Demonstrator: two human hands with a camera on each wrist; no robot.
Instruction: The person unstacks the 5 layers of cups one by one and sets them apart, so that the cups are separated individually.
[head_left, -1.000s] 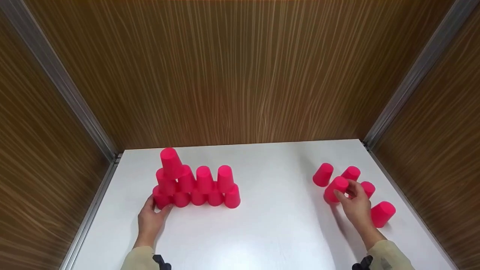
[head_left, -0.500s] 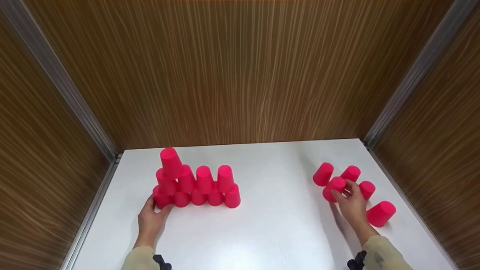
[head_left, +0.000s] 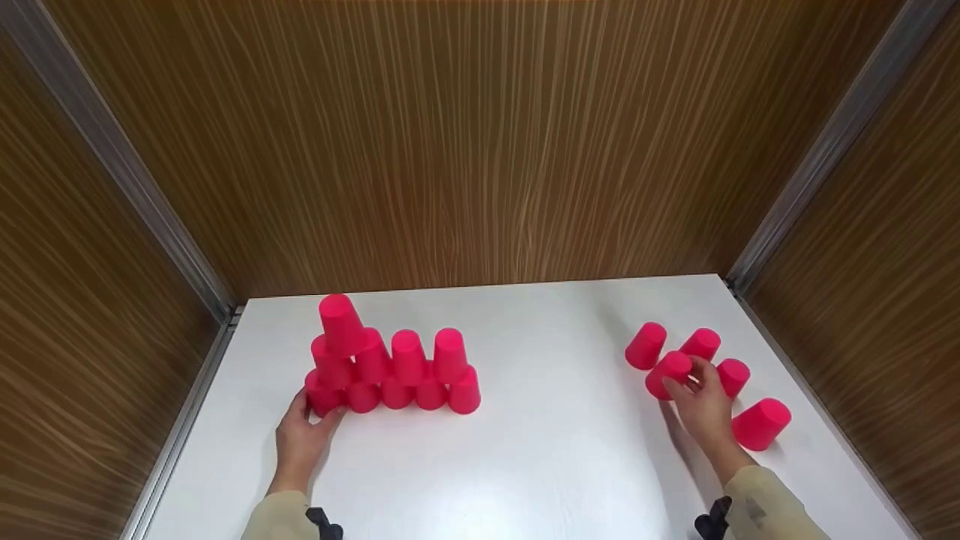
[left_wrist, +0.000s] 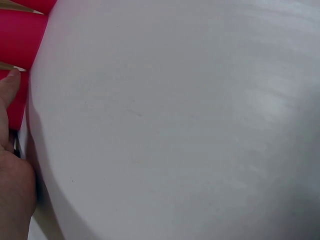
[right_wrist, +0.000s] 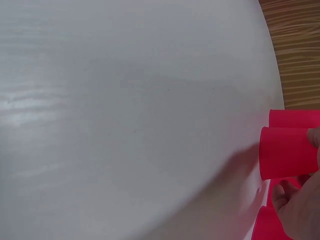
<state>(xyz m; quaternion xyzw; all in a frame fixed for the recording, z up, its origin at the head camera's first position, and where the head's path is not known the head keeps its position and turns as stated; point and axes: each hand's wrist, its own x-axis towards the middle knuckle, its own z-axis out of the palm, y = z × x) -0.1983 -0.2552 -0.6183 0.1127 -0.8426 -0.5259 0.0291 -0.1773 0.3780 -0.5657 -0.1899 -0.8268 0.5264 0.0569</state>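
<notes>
In the head view, pink cups stand upside down in a tiered stack on the left. Its bottom row (head_left: 465,391) carries a second row (head_left: 409,358), and one cup (head_left: 341,324) tops the left end. My left hand (head_left: 300,446) grips the leftmost bottom cup (head_left: 322,394), thumb at its front and fingers around its left side. Over on the right, my right hand (head_left: 705,409) pinches another upside-down pink cup (head_left: 666,376) between thumb and fingers. The right wrist view shows this held cup (right_wrist: 285,152) from the side, its shadow falling on the table.
Around the right hand stand more pink cups: one at the back left (head_left: 646,346), one behind (head_left: 701,343), one to the right (head_left: 733,376) and one in front (head_left: 762,424). Wood-grain panels (head_left: 480,150) enclose the white table (head_left: 525,450) at the back and sides.
My right hand has shifted slightly left with its cup, uncovering more of the cup in front. My left hand and the stack hold still.
</notes>
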